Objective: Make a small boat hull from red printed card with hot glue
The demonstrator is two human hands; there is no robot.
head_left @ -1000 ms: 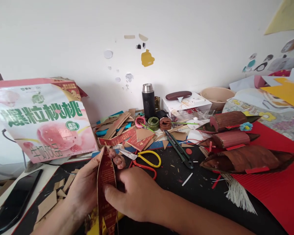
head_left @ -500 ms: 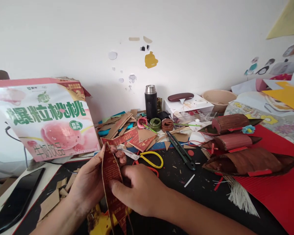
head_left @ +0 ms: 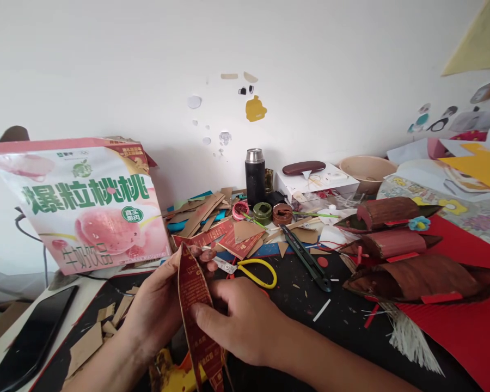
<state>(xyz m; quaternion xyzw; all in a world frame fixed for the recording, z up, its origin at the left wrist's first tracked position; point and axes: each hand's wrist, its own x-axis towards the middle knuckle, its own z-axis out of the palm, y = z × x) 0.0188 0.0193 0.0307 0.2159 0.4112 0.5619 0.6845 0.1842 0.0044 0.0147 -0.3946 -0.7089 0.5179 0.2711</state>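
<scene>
The left hand point(head_left: 157, 302) and the right hand point(head_left: 243, 321) are both closed on a red card point(head_left: 196, 299), held upright at the near middle, its pointed tip upward. The left hand grips it from the left, fingertips showing beyond its far side; the right thumb presses its printed face, the other fingers lying behind it. Just below, partly hidden by the card, is a stained yellow object point(head_left: 177, 377).

Right beyond the hands lie the scissors point(head_left: 242, 265), partly covered, and farther right the knife point(head_left: 306, 258), slanting across the black mat point(head_left: 292, 326). To the left, card scraps point(head_left: 85, 348) lie beside the left forearm, with the phone point(head_left: 35, 337) farther left and a printed box point(head_left: 90, 207) standing beyond it.

Past the scissors are red scraps point(head_left: 239, 249), then three pots in a row: pink point(head_left: 240, 210), green point(head_left: 262, 214) and brown point(head_left: 282, 214). The flask point(head_left: 255, 182) stands behind them. A dark case point(head_left: 304, 167) rests on the white box point(head_left: 320, 182), just left of the bowl point(head_left: 365, 177).

On the right, three brown boats point(head_left: 433, 277) sit one behind another; the nearest is partly over a red sheet point(head_left: 465, 332), near a white fringe point(head_left: 416, 345).
</scene>
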